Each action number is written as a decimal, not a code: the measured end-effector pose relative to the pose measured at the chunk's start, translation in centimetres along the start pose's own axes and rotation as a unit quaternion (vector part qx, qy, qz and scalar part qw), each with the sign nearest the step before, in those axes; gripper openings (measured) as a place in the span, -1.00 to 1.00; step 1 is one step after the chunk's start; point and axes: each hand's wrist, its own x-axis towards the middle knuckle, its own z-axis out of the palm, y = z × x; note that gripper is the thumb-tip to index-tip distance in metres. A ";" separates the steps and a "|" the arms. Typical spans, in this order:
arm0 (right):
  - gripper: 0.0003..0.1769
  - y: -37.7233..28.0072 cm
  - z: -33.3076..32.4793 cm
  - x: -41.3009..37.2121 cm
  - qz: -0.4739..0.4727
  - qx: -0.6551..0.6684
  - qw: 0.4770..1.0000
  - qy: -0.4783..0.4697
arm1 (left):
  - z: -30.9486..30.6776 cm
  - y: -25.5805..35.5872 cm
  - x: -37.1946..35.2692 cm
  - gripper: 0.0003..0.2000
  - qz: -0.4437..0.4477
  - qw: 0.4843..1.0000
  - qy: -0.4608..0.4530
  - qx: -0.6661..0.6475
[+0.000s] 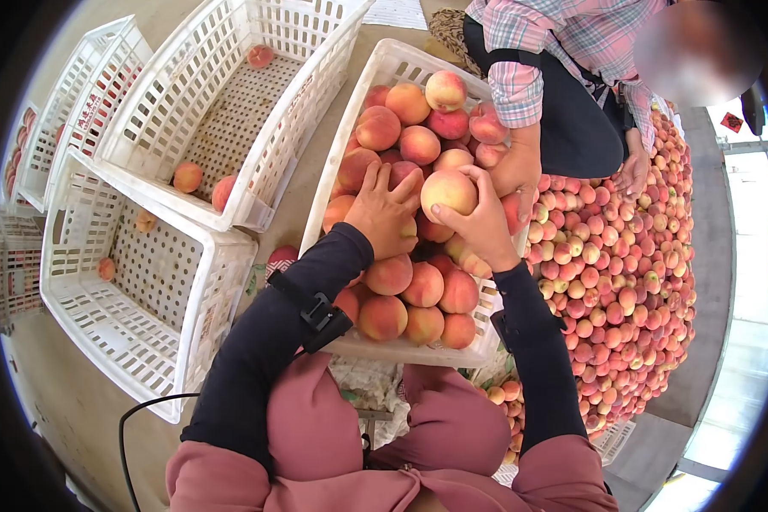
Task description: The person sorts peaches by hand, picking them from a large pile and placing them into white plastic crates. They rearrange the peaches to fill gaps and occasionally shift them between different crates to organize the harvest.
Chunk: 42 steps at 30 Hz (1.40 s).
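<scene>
While the left hand [384, 215] lies palm down on the packed peaches [422, 286], its fingers [375, 175] spread flat and not closed round any fruit, the right hand [485, 226] is clenched round a single peach [449, 191]. That peach is held from its right and underside, just above the middle of the pile and just right of the left fingertips. Both hands work over a white plastic crate [340, 145], heaped full, which stands in the centre with its near end close to the person's pink-clad knees [316, 427]. Both arms wear dark sleeves, and a black strap with a buckle [320, 314] circles the left forearm.

At the far right a co-worker in a plaid shirt [516, 81] and dark apron [572, 128] crouches beside the crate. One of the co-worker's hands [520, 171] hangs at the crate's right rim, touching the fruit there; the other hand [633, 175] rests on a large heap of loose peaches [623, 282] that spreads over the floor to the right.

To the left lie two more white crates. The farther crate [230, 111] holds only three peaches, and the nearer crate [145, 264], tucked partly under it, holds two. A lone peach [282, 254] sits on the floor between the nearer crate and the full one. More stacked crates [68, 111] stand at the far left.
</scene>
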 end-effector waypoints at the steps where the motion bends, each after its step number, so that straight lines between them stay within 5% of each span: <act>1: -0.22 -1.0 0.0 -0.9 -0.027 -0.112 0.993 0.010 | 0.1 -0.1 0.0 -0.32 -0.001 1.000 -0.008 -0.007; 4: -0.21 -1.3 0.1 -3.0 -0.086 -0.280 0.956 0.023 | 0.3 0.0 -0.1 -0.31 -0.002 0.999 0.023 -0.024; 8: -0.16 1.5 0.1 -5.2 0.069 -0.327 0.938 -0.091 | 0.5 -0.1 0.0 -0.32 -0.005 1.000 0.013 -0.025; 10: -0.11 2.3 0.2 -6.0 -0.093 -0.439 0.887 -0.109 | 0.3 0.1 0.1 -0.33 -0.009 1.000 0.010 -0.016; 12: -0.09 2.6 0.0 -6.3 -0.030 -0.424 0.893 -0.149 | 0.5 0.1 0.1 -0.34 -0.003 1.000 0.015 -0.022; 17: -0.04 3.0 0.5 -7.0 -0.068 -0.464 0.877 -0.104 | 0.9 -0.2 0.1 -0.34 0.009 0.999 0.041 -0.023; 21: -0.12 2.2 -1.7 -5.8 -0.006 -0.403 0.899 -0.171 | 0.6 -0.1 0.0 -0.34 -0.002 0.999 0.038 -0.027; 23: -0.25 2.6 -2.4 -5.4 -0.067 -0.358 0.925 -0.103 | 0.6 -0.1 -0.1 -0.35 0.001 0.999 0.043 -0.023; 34: -0.34 2.5 -1.5 -6.3 -0.050 -0.415 0.897 -0.144 | 0.9 -0.1 0.0 -0.35 0.006 0.998 0.052 -0.023; 37: -0.33 2.8 -3.8 -4.3 -0.010 -0.219 0.956 -0.193 | 0.6 -0.1 -0.1 -0.37 0.007 0.998 0.054 -0.028; 39: -0.32 3.6 -5.1 -2.8 0.028 -0.092 0.993 -0.066 | 0.5 0.0 -0.2 -0.37 0.007 0.998 0.056 -0.025; 42: -0.35 2.3 -6.5 -0.3 0.012 -0.168 0.985 -0.046 | 0.3 -0.1 0.1 -0.37 0.010 0.998 0.047 -0.031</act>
